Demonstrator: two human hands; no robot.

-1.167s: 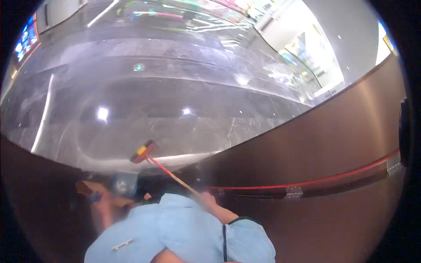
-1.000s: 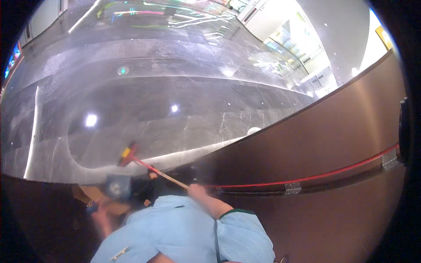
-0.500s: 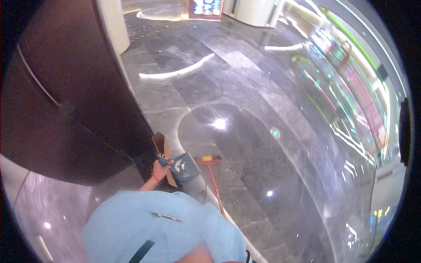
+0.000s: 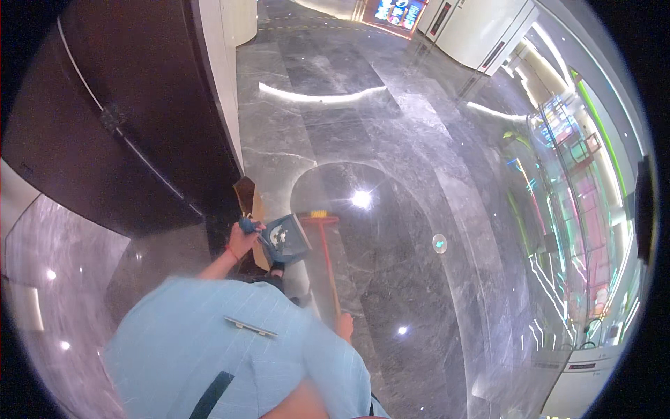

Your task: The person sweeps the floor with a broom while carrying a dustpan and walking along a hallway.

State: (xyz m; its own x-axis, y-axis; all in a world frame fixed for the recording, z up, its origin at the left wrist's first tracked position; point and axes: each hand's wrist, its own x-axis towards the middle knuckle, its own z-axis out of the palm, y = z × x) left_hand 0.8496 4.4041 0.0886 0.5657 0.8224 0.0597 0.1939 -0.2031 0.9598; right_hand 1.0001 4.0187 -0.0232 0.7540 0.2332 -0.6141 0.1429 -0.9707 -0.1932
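Observation:
My left hand [image 4: 241, 241], with a red band at its wrist, is closed around the dark handle of a blue-grey dustpan [image 4: 299, 244]. White scraps [image 4: 279, 236] lie in the pan. A brown, cardboard-like piece [image 4: 257, 208] stands out just behind that hand; whether my fingers also grip it, I cannot tell. Lower down, my right hand [image 4: 344, 326] is closed on the stick of a broom [image 4: 326, 258]. The broom's red head with yellow bristles rests on the floor, just beyond the dustpan's right edge.
A dark curved wall [image 4: 139, 91] rises close on my left. Grey stone floor [image 4: 412, 272] with a round light marker [image 4: 439, 244] stretches ahead and right. Glass panels with coloured lights [image 4: 579, 195] line the right side. A bright screen [image 4: 398, 14] stands far ahead.
My view has swung a little to the left. The right hand on the broom stick has come into sight. The broom head has shifted farther ahead relative to the dustpan.

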